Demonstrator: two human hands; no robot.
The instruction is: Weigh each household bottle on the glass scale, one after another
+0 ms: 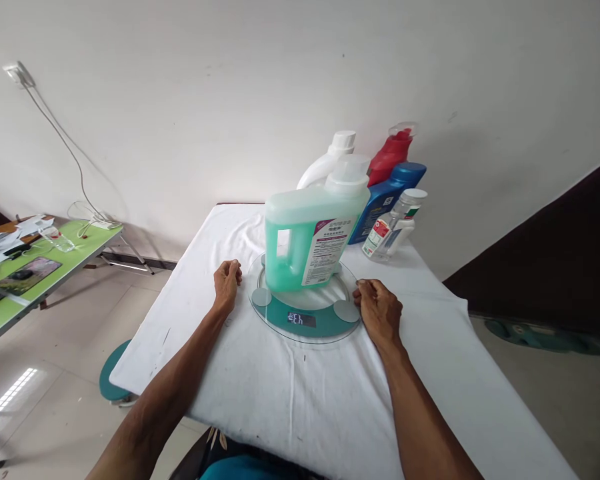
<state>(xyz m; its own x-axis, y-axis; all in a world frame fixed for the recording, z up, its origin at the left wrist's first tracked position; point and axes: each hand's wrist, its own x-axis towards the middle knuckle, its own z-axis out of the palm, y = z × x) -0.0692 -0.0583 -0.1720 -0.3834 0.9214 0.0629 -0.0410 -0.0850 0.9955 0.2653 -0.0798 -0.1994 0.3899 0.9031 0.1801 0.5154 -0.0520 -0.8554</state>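
Being carried on scale [325, 312]: 1 jug [295, 247], tippable by jolting right edge, pinched by right hand [380, 307]; left hand [226, 285] curled, empty.

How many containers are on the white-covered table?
5: green jug on the glass scale, white bottle behind it; further right, red bottle, blue bottle, clear bottle. Others may be hidden.

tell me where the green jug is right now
In the head view, the green jug is near the middle, on the scale, between the left hand and right hand, in front of the white bottle.
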